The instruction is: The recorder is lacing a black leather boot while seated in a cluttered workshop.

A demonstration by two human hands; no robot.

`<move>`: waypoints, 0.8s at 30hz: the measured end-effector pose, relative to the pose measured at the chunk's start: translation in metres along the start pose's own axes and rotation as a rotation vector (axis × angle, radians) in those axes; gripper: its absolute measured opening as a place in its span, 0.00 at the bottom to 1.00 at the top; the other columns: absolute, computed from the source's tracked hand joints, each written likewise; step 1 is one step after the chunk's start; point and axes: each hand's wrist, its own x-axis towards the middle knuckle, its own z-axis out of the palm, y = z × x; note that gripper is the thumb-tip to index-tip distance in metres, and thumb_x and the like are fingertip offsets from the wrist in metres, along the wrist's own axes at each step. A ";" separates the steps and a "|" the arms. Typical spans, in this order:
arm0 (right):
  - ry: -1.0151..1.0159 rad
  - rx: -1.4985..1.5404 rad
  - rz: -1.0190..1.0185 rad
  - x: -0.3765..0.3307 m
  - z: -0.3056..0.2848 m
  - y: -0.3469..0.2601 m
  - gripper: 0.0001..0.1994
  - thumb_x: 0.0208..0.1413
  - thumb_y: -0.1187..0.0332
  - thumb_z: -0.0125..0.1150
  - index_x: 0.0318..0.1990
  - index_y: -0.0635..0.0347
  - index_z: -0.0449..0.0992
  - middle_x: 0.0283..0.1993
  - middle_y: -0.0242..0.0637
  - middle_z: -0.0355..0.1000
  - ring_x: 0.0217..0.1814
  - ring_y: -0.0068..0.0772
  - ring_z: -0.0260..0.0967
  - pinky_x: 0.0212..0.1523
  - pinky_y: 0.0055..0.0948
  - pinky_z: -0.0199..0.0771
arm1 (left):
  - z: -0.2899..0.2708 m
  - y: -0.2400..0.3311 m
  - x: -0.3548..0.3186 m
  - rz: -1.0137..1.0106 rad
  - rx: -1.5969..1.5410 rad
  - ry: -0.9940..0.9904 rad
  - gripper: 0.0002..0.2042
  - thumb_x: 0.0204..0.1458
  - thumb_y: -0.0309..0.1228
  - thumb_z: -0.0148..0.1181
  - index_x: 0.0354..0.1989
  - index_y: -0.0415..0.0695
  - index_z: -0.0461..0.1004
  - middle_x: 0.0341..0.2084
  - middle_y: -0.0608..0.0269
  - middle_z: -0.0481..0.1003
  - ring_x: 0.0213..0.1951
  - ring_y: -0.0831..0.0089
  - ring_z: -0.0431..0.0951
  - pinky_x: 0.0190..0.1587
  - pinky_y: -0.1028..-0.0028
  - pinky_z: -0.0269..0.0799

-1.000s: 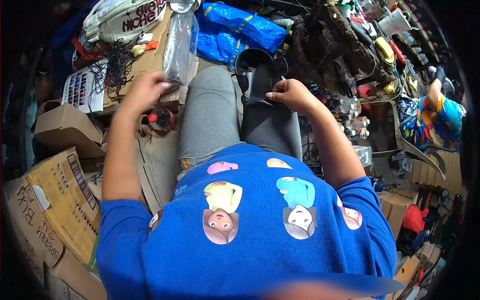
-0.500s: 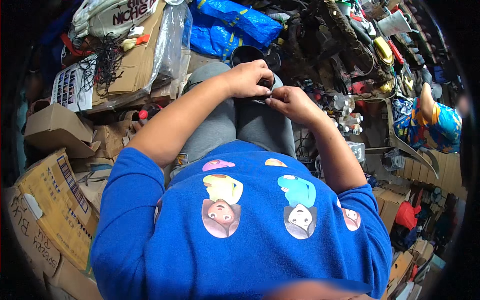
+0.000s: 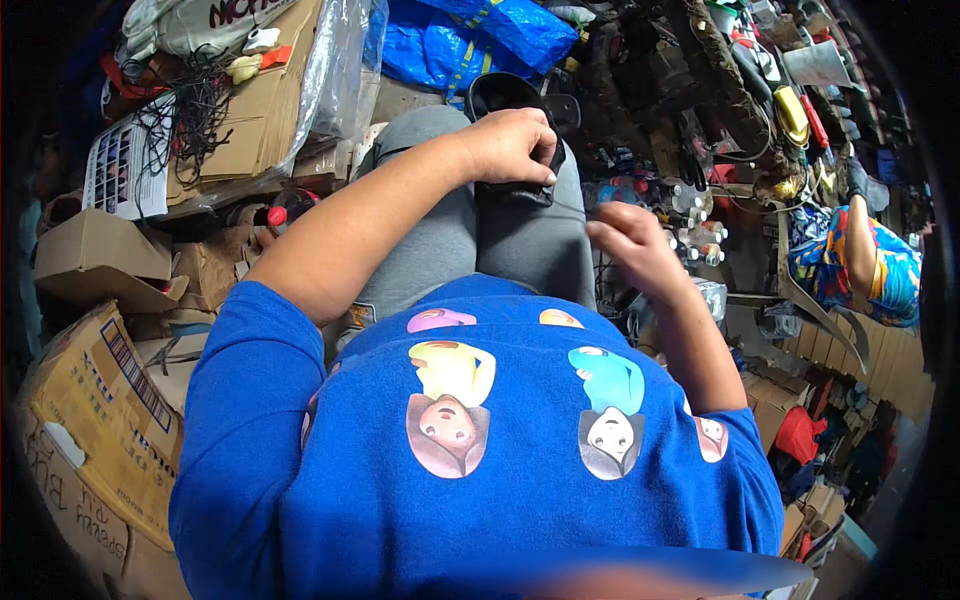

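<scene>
Over my thighs lies a black shoe (image 3: 525, 192), partly covered by my left hand (image 3: 512, 148). That hand is closed on it, thumb toward me and fingers over the far side. A dark rounded opening (image 3: 500, 93) shows just beyond the knuckles, and a second small black piece (image 3: 563, 113) sits at its right. My right hand (image 3: 640, 248) is up off the lap to the right, apart from the shoe, with thumb and fingers pinched together and slightly blurred. Whatever the pinch holds is too small to make out.
Flattened cardboard (image 3: 255, 120) with tangled black cord (image 3: 190, 125) lies at the far left, above an open carton (image 3: 105, 262). A blue tarp bag (image 3: 470, 45) is ahead. Plastic bottles (image 3: 700, 240) stand right of my knees. Another person in a colourful shirt (image 3: 885, 265) is at the far right.
My right hand has pulled away from the shoe, moving right and toward me, still pinched. My left hand has stayed on the shoe, leaving more of its near end uncovered.
</scene>
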 end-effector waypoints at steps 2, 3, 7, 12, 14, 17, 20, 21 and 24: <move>0.113 0.266 0.035 -0.015 -0.016 -0.002 0.15 0.54 0.67 0.58 0.21 0.64 0.63 0.21 0.26 0.55 0.25 0.17 0.52 0.26 0.24 0.55 | -0.003 -0.005 -0.002 -0.002 0.068 0.037 0.13 0.40 0.40 0.67 0.23 0.44 0.75 0.30 0.59 0.70 0.36 0.65 0.72 0.38 0.68 0.68; 0.130 0.271 0.053 -0.016 -0.021 -0.006 0.15 0.55 0.67 0.58 0.21 0.64 0.63 0.22 0.25 0.56 0.26 0.17 0.52 0.26 0.23 0.55 | -0.007 0.000 -0.001 -0.026 0.062 0.009 0.12 0.40 0.40 0.67 0.25 0.44 0.76 0.31 0.59 0.70 0.37 0.64 0.72 0.41 0.69 0.67; 0.170 0.041 0.004 0.000 -0.017 -0.017 0.05 0.53 0.71 0.60 0.33 0.63 0.74 0.27 0.29 0.64 0.31 0.20 0.62 0.31 0.22 0.62 | -0.021 -0.009 0.004 -0.034 -0.153 -0.242 0.10 0.44 0.35 0.64 0.33 0.44 0.79 0.32 0.60 0.71 0.42 0.66 0.71 0.47 0.71 0.65; 0.127 -0.216 -0.060 0.020 -0.004 -0.012 0.11 0.50 0.75 0.59 0.42 0.54 0.79 0.30 0.35 0.66 0.31 0.29 0.68 0.33 0.28 0.68 | -0.023 -0.014 0.010 -0.031 -0.214 -0.304 0.10 0.44 0.31 0.63 0.35 0.43 0.80 0.34 0.59 0.73 0.43 0.66 0.72 0.49 0.70 0.65; 0.108 -0.216 -0.024 0.026 0.000 -0.014 0.12 0.48 0.76 0.59 0.41 0.52 0.80 0.30 0.36 0.66 0.30 0.31 0.69 0.32 0.29 0.69 | -0.023 -0.018 0.009 -0.041 -0.236 -0.313 0.10 0.44 0.30 0.63 0.35 0.43 0.80 0.34 0.59 0.74 0.42 0.66 0.72 0.49 0.70 0.66; 0.103 -0.259 0.010 0.030 0.001 -0.013 0.12 0.47 0.76 0.59 0.40 0.53 0.80 0.30 0.37 0.66 0.30 0.33 0.70 0.33 0.30 0.70 | -0.025 -0.014 0.009 -0.077 -0.244 -0.329 0.10 0.44 0.29 0.63 0.35 0.43 0.80 0.34 0.59 0.74 0.43 0.66 0.72 0.49 0.70 0.66; 0.098 -0.261 0.029 0.034 0.001 -0.014 0.12 0.46 0.76 0.60 0.40 0.54 0.80 0.31 0.38 0.66 0.31 0.35 0.70 0.33 0.30 0.70 | -0.024 -0.019 0.008 -0.045 -0.270 -0.328 0.09 0.43 0.29 0.63 0.35 0.42 0.80 0.34 0.59 0.75 0.43 0.67 0.72 0.49 0.71 0.66; 0.090 -0.282 0.037 0.034 0.001 -0.014 0.12 0.46 0.76 0.60 0.40 0.54 0.80 0.31 0.39 0.66 0.31 0.35 0.70 0.34 0.30 0.70 | -0.024 -0.019 0.008 -0.044 -0.272 -0.328 0.09 0.43 0.29 0.63 0.35 0.42 0.80 0.34 0.59 0.75 0.43 0.67 0.72 0.49 0.71 0.66; 0.078 -0.296 0.040 0.037 0.001 -0.014 0.12 0.45 0.76 0.60 0.40 0.54 0.80 0.31 0.39 0.66 0.31 0.35 0.70 0.34 0.30 0.70 | -0.024 -0.019 0.009 -0.050 -0.277 -0.325 0.09 0.43 0.28 0.62 0.34 0.42 0.80 0.34 0.58 0.75 0.42 0.68 0.73 0.48 0.71 0.67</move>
